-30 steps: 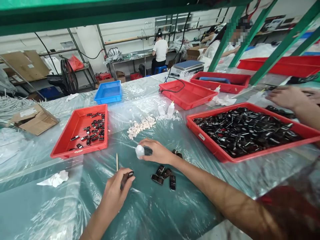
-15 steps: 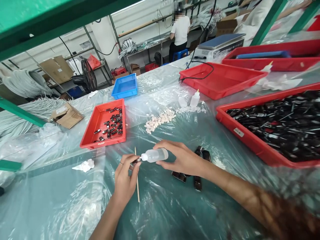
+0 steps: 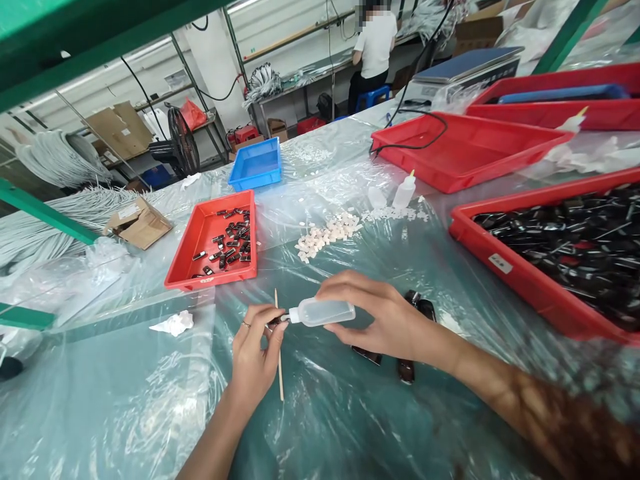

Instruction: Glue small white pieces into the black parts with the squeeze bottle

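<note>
My left hand [image 3: 257, 347] pinches a small dark part [image 3: 275, 323] between thumb and fingers, which cover most of it. In my right hand [image 3: 385, 320] is a clear squeeze bottle [image 3: 326, 313], lying on its side with its white cap end at the dark part. Whether the tip touches the part I cannot tell. A thin wooden stick [image 3: 281, 373] lies on the plastic-covered table behind my left fingertips. Several glossy dark pieces [image 3: 406, 371] lie below and beside my right hand, partly hidden by it.
A red tray [image 3: 211, 241] with small dark parts stands left, near a blue tray [image 3: 256, 164]. White pieces [image 3: 327, 233] are heaped mid-table, by another bottle [image 3: 404, 191]. At right, a red tray [image 3: 500, 263] holds many dark parts. A person [image 3: 376, 47] sits far back.
The view has shifted slightly, so the table things sit a little differently in the picture. The bottle has turned closer to level, still against the dark part.
</note>
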The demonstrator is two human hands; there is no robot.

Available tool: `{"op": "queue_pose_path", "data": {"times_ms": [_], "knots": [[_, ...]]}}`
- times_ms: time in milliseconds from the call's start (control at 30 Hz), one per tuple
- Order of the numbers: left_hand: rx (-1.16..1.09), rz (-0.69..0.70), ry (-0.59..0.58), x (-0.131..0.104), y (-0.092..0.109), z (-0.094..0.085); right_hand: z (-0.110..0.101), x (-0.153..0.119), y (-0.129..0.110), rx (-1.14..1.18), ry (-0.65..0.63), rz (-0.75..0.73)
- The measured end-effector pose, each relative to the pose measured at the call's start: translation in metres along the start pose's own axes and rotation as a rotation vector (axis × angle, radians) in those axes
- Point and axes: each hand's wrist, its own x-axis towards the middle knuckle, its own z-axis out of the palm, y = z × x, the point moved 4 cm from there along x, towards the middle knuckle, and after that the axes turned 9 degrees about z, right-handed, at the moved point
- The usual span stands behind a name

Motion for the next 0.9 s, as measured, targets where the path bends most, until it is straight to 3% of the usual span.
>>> {"op": "queue_pose_path", "data": {"times_ms": [400,900], "knots": [[0.035,0.085,0.019,0.000,0.005,-0.003,0.000,-0.003,-0.012,-0.050,0.091,-0.151],[0.060,0.143,0.005,0.005,0.011,-0.004,-0.007,0.000,-0.012,-0.038,0.007,-0.127]]}}
